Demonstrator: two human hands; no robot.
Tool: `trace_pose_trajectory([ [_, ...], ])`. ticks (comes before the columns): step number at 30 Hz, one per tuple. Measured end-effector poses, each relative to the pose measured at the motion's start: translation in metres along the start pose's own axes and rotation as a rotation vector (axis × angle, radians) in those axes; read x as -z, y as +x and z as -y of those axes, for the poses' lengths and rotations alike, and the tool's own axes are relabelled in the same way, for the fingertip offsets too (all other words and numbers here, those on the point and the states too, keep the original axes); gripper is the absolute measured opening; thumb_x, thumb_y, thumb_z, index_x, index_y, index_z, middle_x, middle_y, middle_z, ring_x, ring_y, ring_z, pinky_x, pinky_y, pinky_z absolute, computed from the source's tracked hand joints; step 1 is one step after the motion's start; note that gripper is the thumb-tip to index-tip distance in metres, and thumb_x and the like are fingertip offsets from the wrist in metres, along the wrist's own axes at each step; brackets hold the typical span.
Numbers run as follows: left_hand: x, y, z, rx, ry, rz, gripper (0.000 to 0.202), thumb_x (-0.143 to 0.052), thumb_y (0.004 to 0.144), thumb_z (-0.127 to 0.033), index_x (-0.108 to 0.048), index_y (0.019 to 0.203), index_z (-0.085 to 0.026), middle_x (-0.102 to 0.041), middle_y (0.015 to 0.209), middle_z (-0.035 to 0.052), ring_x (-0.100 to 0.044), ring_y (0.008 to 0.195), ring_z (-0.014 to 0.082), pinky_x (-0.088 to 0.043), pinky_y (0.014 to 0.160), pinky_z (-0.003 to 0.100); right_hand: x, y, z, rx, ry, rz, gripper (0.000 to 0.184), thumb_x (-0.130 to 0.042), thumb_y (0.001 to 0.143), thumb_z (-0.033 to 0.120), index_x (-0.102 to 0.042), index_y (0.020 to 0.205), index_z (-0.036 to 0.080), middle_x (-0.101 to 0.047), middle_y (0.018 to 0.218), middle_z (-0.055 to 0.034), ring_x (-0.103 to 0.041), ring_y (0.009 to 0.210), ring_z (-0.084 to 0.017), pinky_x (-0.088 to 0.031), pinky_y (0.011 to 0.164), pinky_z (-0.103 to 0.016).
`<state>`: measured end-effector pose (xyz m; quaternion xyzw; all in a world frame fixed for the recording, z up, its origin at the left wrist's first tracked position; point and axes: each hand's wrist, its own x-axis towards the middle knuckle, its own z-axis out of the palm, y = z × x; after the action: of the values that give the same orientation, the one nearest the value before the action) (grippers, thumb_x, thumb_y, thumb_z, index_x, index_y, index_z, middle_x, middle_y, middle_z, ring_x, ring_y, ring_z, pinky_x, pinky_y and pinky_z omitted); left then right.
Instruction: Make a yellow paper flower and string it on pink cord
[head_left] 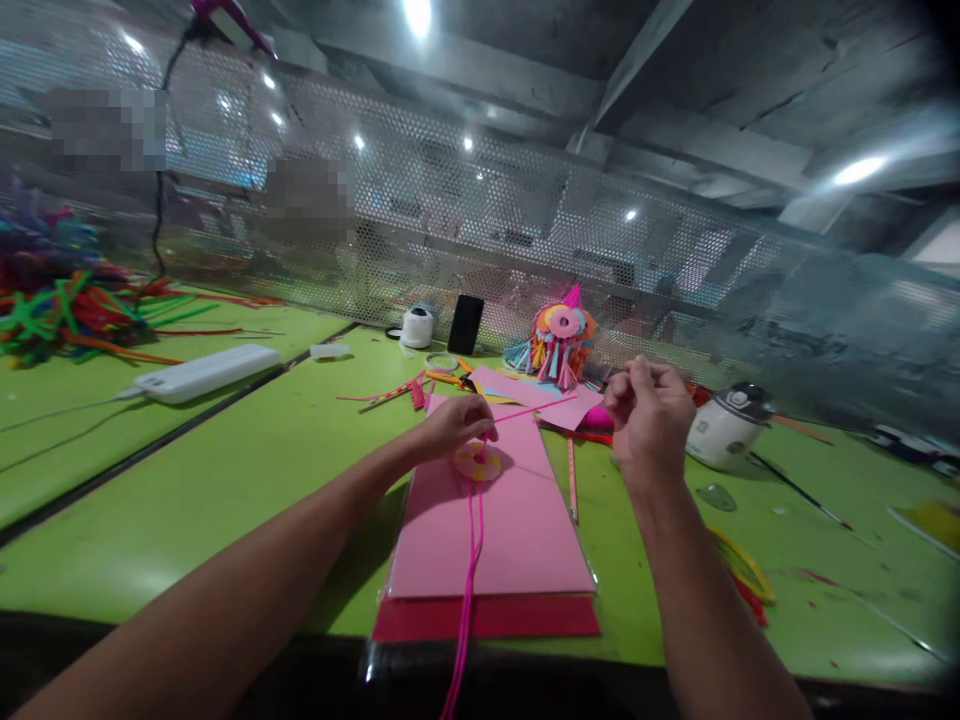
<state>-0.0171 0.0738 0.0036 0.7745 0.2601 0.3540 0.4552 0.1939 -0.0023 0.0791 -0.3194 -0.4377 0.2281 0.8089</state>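
Note:
My left hand (456, 425) is closed in a pinch on a pink cord (470, 560) that runs from its fingers down over the stack of pink paper sheets (495, 520) toward me. Just below that hand lies a small round yellow and pink paper piece (478, 462). A thin pink strand (536, 407) leads from the left hand toward my right hand (649, 420), which is raised above the table with fingers pinched together; what it holds is too thin to make out.
A colourful tasselled paper ornament (559, 345) stands behind the sheets, near a black phone (466, 323) and a white tape dispenser (417, 327). A white round pot (726, 425) sits at right. Pipe cleaners (60, 310) pile at far left beside a white power strip (206, 372).

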Motion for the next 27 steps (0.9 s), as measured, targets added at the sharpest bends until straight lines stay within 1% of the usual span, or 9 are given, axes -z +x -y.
trace_pose_trajectory([
  [4, -0.001, -0.001, 0.009, 0.043, 0.018, -0.016, 0.014, -0.055, 0.078, -0.025, -0.055, 0.072, -0.012, -0.071, 0.073, 0.0097, -0.063, 0.058, 0.0132, -0.046, 0.053, 0.023, 0.004, 0.005, -0.004, 0.008, -0.014, -0.033, 0.031, -0.071, 0.071, 0.039, -0.047, 0.073, 0.019, -0.046, 0.047, 0.0097, -0.042, 0.037, -0.006, -0.032, 0.035, -0.017],
  [7, -0.004, 0.000, 0.016, 0.056, 0.018, -0.049, 0.015, -0.054, 0.079, -0.027, -0.054, 0.073, -0.012, -0.070, 0.070, 0.0095, -0.062, 0.055, 0.0134, -0.047, 0.052, 0.024, 0.008, 0.008, -0.012, 0.005, -0.021, -0.026, 0.031, -0.070, 0.071, 0.041, -0.049, 0.073, 0.018, -0.047, 0.047, 0.0095, -0.042, 0.036, -0.005, -0.033, 0.035, -0.017],
  [10, -0.005, 0.001, 0.021, 0.060, 0.027, -0.096, 0.017, -0.057, 0.077, -0.029, -0.056, 0.074, -0.012, -0.069, 0.070, 0.0091, -0.062, 0.056, 0.0138, -0.047, 0.053, 0.024, 0.011, 0.011, -0.022, -0.046, -0.019, -0.027, 0.030, -0.070, 0.070, 0.040, -0.051, 0.073, 0.017, -0.049, 0.047, 0.0091, -0.042, 0.035, -0.004, -0.032, 0.034, -0.016],
  [13, -0.004, 0.002, 0.021, 0.061, 0.058, -0.128, 0.017, -0.060, 0.073, -0.029, -0.061, 0.074, -0.012, -0.069, 0.074, 0.0088, -0.062, 0.064, 0.0147, -0.047, 0.057, 0.023, 0.016, 0.014, -0.031, -0.116, -0.012, -0.030, 0.028, -0.072, 0.068, 0.037, -0.053, 0.072, 0.016, -0.050, 0.046, 0.0085, -0.043, 0.035, -0.004, -0.030, 0.033, -0.015],
  [16, -0.002, 0.003, 0.019, 0.074, 0.109, -0.138, 0.016, -0.062, 0.071, -0.028, -0.065, 0.072, -0.012, -0.068, 0.071, 0.0069, -0.059, 0.062, 0.0138, -0.044, 0.055, 0.022, 0.022, 0.019, -0.039, -0.161, -0.021, -0.052, 0.026, -0.073, 0.066, 0.034, -0.055, 0.072, 0.015, -0.052, 0.045, 0.0078, -0.044, 0.034, -0.005, -0.031, 0.032, -0.015],
  [20, -0.001, 0.003, 0.017, 0.098, 0.169, -0.146, 0.014, -0.064, 0.067, -0.027, -0.066, 0.067, -0.013, -0.065, 0.063, 0.0038, -0.056, 0.057, 0.0135, -0.041, 0.053, 0.023, 0.032, 0.025, -0.052, -0.169, -0.050, -0.098, 0.025, -0.072, 0.066, 0.033, -0.056, 0.071, 0.015, -0.053, 0.044, 0.0073, -0.045, 0.034, -0.005, -0.033, 0.033, -0.015],
  [24, -0.001, 0.004, 0.019, 0.102, 0.196, -0.146, 0.012, -0.063, 0.066, -0.025, -0.066, 0.065, -0.014, -0.065, 0.063, 0.0029, -0.056, 0.059, 0.0143, -0.041, 0.054, 0.023, 0.040, 0.030, -0.064, -0.179, -0.078, -0.109, 0.024, -0.071, 0.067, 0.032, -0.055, 0.068, 0.014, -0.053, 0.043, 0.0066, -0.045, 0.033, -0.005, -0.032, 0.031, -0.015],
  [27, 0.000, 0.005, 0.020, 0.115, 0.201, -0.140, 0.013, -0.062, 0.067, -0.027, -0.066, 0.065, -0.014, -0.064, 0.064, 0.0024, -0.056, 0.060, 0.0138, -0.040, 0.053, 0.022, 0.042, 0.031, -0.069, -0.191, -0.098, -0.118, 0.021, -0.069, 0.070, 0.030, -0.054, 0.067, 0.015, -0.052, 0.041, 0.0070, -0.044, 0.031, -0.005, -0.030, 0.030, -0.015],
])
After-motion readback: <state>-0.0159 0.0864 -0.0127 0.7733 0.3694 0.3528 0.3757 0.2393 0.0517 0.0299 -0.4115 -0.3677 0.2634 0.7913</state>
